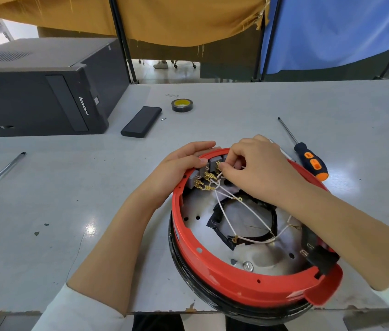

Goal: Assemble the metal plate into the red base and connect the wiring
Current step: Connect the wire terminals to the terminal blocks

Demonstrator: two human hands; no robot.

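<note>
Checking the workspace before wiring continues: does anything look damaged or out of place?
Yes: the black tape around the metal plate's central opening is torn and ragged, and the red base overhangs the table's front edge.

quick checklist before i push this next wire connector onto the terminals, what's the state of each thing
1. Red base steadied: ok, the left hand rests on its far rim.
2. Connector held: ok, the right hand pinches a white wire end at the grey terminal blocks.
3. Metal plate seated in the base: ok, it lies flat inside the ring.
4. Right terminal chosen: cannot tell, the fingers hide the tab.
5. Other wires free: not ok, several white wires cross over the plate's middle.
6. Base fully on the table: not ok, its near edge overhangs the table edge.
</note>
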